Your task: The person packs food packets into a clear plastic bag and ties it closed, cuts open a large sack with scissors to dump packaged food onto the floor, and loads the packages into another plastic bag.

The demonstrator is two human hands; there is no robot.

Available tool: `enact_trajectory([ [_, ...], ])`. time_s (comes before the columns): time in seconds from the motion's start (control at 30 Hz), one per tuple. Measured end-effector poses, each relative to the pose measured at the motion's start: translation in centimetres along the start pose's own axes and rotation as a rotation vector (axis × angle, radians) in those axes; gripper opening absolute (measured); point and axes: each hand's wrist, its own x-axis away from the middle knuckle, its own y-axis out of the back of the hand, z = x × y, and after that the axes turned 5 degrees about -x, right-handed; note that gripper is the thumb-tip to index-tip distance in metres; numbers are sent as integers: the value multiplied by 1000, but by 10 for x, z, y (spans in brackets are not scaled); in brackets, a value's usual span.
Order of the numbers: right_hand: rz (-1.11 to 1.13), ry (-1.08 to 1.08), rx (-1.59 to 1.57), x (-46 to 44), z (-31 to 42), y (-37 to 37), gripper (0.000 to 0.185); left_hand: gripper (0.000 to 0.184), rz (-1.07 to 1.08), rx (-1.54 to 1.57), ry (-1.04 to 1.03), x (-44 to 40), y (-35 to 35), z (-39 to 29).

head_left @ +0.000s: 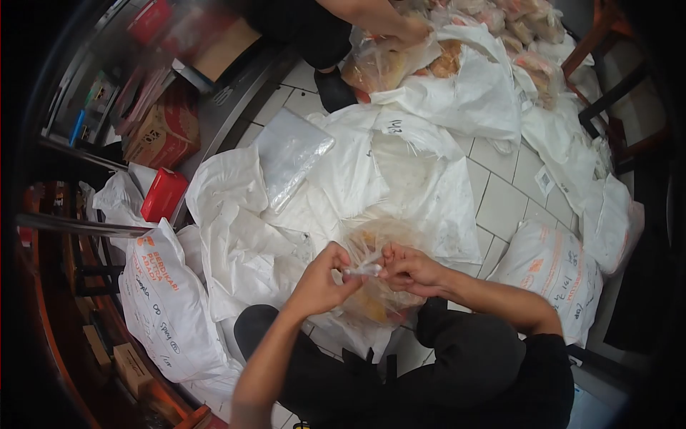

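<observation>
A clear plastic bag (373, 304) with orange-brown contents sits low between my knees. Its gathered neck is pinched from both sides above the contents. My left hand (325, 280) has thumb and fingers closed on the left of the neck. On the other side, my right hand (409, 270) grips the bunched plastic with its fingertips. A small whitish twist of plastic shows between the two hands; whether it is knotted I cannot tell. White woven sacks (343, 171) spread out beneath and beyond the bag.
A stack of flat clear plastic bags (293, 154) lies on the sacks. Filled white sacks stand at left (168, 307) and right (554, 275). A red box (164, 194) is at left. Another person's hand (413, 30) touches filled plastic bags at the far side.
</observation>
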Motion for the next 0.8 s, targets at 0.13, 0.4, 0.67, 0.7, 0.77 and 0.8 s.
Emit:
enact_trajectory([
  [0.13, 84, -85, 879, 21, 53, -72, 18, 31, 264, -376, -197, 5, 33, -62],
  [0.4, -348, -62, 888, 98, 70, 13, 19, 34, 326, 119, -36, 5, 82, 67],
  [0.67, -450, -253, 1358, 62, 2, 63, 23, 41, 728, -616, 112, -34, 47, 118],
  [0.7, -354, -288, 1538, 59, 5, 49, 27, 41, 717, -615, 121, -36, 45, 111],
  [0.77, 98, -299, 1907, 53, -7, 38, 26, 31, 934, -172, 457, -59, 43, 88],
  [0.8, 217, -341, 1916, 43, -6, 20, 24, 25, 832, 151, 479, -66, 40, 79],
])
